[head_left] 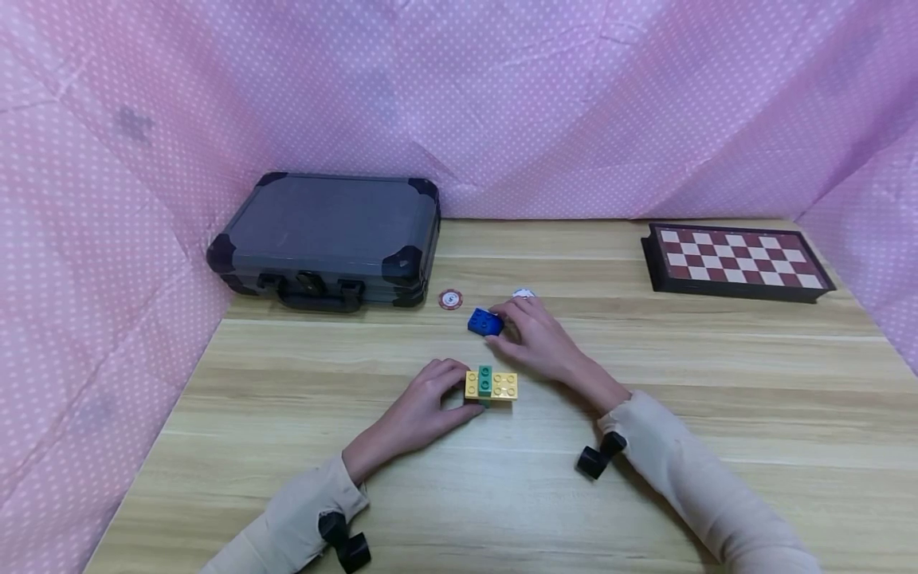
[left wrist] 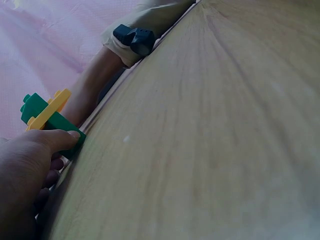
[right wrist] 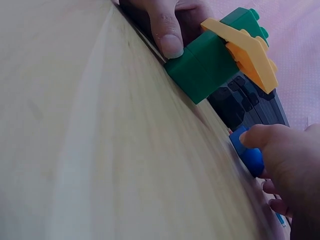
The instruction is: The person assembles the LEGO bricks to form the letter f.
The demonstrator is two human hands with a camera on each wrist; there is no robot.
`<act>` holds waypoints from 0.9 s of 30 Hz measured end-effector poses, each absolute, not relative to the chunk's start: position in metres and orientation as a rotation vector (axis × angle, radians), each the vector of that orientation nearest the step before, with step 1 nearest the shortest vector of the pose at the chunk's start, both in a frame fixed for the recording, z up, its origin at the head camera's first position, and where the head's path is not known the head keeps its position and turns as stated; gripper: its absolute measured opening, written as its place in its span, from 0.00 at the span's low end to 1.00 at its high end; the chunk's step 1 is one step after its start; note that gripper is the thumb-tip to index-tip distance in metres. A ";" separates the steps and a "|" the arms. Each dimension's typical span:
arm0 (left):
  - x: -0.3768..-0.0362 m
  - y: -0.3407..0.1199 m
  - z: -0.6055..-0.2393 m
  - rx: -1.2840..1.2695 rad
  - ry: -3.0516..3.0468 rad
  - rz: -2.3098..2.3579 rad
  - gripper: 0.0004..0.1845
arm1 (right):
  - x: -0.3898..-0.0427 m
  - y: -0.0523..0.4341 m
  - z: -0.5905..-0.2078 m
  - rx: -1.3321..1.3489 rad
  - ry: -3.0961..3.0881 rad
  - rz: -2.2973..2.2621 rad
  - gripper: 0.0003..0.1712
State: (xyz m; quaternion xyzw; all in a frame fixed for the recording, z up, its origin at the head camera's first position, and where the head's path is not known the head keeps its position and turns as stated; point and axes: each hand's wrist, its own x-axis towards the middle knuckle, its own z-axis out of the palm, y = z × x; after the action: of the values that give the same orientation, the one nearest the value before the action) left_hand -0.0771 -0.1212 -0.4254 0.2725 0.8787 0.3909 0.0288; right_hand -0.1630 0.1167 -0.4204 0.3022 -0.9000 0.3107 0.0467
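Note:
My left hand (head_left: 423, 402) grips a small build of toy bricks, its thumb on the near side and its fingers on the far side. A yellow brick (head_left: 505, 387) lies crosswise in it, with a green brick (head_left: 484, 381) on top. More green bricks (right wrist: 202, 67) form the base under the yellow one, in the right wrist view. Beyond the build, my right hand (head_left: 534, 339) pinches a blue brick (head_left: 484, 322) at its right end. In the right wrist view that thumb presses the blue brick (right wrist: 252, 161), which has a rounded end; the other fingers are partly hidden.
A grey case (head_left: 326, 223) with black corners stands at the back left. A red-and-white poker chip (head_left: 450, 299) lies right of it, and another chip (head_left: 523, 293) shows partly behind my right hand. At the back right is a checkered game board (head_left: 742, 259). Pink dotted cloth (head_left: 502, 104) hangs behind.

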 end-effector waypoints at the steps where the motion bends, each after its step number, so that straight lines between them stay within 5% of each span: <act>1: -0.077 -0.121 -0.425 0.841 2.710 1.205 0.20 | -0.163 0.116 -0.420 0.917 -2.752 0.943 0.27; 27: -0.077 -0.121 -0.426 0.846 2.698 1.230 0.19 | -0.161 0.118 -0.417 0.918 -2.699 1.034 0.23</act>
State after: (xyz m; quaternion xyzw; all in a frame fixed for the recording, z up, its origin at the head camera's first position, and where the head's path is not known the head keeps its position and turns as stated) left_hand -0.0771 -0.1215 -0.4260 0.2742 0.8746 0.3987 0.0289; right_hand -0.1609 0.1180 -0.4169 0.3022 -0.8888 0.3403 0.0544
